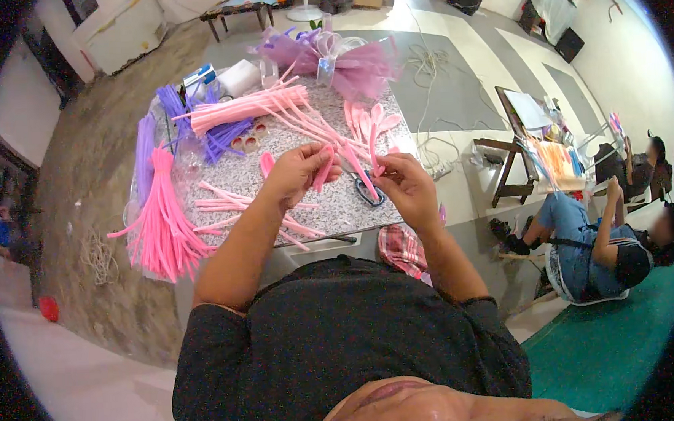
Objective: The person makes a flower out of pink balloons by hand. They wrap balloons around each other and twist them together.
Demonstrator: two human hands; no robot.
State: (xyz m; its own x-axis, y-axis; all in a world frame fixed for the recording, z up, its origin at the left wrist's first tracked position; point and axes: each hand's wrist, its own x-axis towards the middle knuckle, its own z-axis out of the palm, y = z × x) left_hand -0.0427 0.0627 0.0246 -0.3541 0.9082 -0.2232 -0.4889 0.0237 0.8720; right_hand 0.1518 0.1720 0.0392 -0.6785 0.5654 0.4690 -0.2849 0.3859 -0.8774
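My left hand (pixel 297 174) is closed, its fingertips pinching a folded pink chenille stem (pixel 324 173) above the speckled tabletop. To its right, my right hand (pixel 408 188) pinches another pink chenille piece (pixel 374 151) that stands up from the fingers. Dark-handled scissors (pixel 366 191) lie beside the right fingertips, partly covered. Several pink petal-like loops (pixel 386 122) rest beyond my right hand, and one more loop (pixel 267 164) lies by my left wrist. Loose pink stems (pixel 234 204) are spread left of my left forearm. A light pink bundle of stems (pixel 252 108) lies farther back.
The table (pixel 322 215) also bears a hanging bright pink bundle (pixel 164 219), purple stems (pixel 223 142) and a mauve tulle bouquet (pixel 356 66) at the back. Cables (pixel 426 61) trail over the floor. At the right, a seated person (pixel 590 243) works by another table (pixel 513 144).
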